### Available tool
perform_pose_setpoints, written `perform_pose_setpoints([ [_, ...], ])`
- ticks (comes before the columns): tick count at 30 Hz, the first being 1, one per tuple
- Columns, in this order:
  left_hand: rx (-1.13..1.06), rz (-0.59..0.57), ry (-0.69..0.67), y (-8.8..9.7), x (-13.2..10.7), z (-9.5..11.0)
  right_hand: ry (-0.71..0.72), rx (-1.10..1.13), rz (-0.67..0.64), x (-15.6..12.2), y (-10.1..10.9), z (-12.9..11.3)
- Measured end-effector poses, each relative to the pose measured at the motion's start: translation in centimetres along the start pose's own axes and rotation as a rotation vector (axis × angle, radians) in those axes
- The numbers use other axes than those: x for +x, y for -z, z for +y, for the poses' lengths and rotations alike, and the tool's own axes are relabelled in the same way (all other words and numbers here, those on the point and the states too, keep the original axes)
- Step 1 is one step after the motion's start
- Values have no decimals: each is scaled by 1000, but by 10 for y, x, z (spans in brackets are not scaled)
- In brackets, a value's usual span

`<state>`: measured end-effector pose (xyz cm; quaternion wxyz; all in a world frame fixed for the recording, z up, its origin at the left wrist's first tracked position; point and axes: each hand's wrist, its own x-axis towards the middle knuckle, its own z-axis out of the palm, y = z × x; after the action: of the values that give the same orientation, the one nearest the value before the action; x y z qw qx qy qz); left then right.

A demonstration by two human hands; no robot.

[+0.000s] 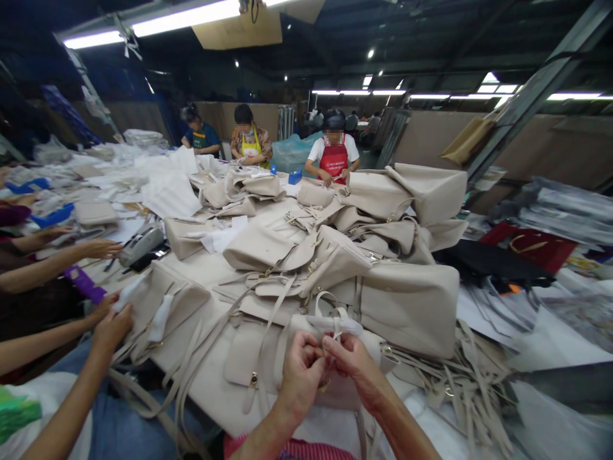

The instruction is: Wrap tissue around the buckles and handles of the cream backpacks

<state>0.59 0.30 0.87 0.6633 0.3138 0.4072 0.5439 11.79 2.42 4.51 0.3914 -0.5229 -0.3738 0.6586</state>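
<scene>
- Left hand (302,365): fingers curled, thumb and forefinger pinched.
- Right hand (355,363): also pinching, thumb forward, just beside the left.
- Left forearm (272,421), right forearm (405,425): bare, I see them angled inward.
- Fingertip contact: hard to tell from here.

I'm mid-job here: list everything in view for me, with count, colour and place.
table: one, pale, centre
beige bags: many, overlapping, beige, heaped on the table
loose straps: many, beige, right of the hands
white sheets: several, white, far left of centre
blue boxes: two, blue, far side
purple item: one, purple, left
red bag: one, red, right
tube lights: several, white, overhead
co-workers: three opposite, aprons red, yellow, green; others left, partly cut off
left hand: one, bare, fingers closed at nearest bag
right hand: one, bare, beside it, likewise
</scene>
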Motion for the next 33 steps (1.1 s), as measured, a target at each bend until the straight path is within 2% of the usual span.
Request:
perform_pose_setpoints([
  [4,-14,6,-3,1,0,2,20,17,41,0,-2,0],
  [9,-90,-5,94,0,-6,18,54,110,-130,-4,9,7],
  [13,-192,-67,222,4,-9,24,28,112,-162,-2,16,13],
  [15,-217,-135,310,8,-8,22,53,102,-170,0,16,15],
  [18,-138,-240,381,13,-10,22,97,96,-173,-1,15,16],
  [20,43,-267,335,16,-14,26,83,88,-209,-6,15,16],
  [22,354,-226,190,20,-20,35,55,40,-275,-14,18,17],
  [25,807,7,-169,32,-25,49,37,-77,-304,-29,27,23],
  [27,978,140,-378,41,-23,56,23,-63,-237,-36,36,30],
  [28,1037,152,-423,45,-20,58,19,-20,-184,-39,40,34],
  [29,1086,121,-423,48,-17,60,24,42,-124,-40,45,36],
  [31,1153,-29,-330,51,-13,61,33,187,-19,-42,52,34],
  [33,1189,-169,-249,49,-14,57,4,325,24,-42,55,23],
])
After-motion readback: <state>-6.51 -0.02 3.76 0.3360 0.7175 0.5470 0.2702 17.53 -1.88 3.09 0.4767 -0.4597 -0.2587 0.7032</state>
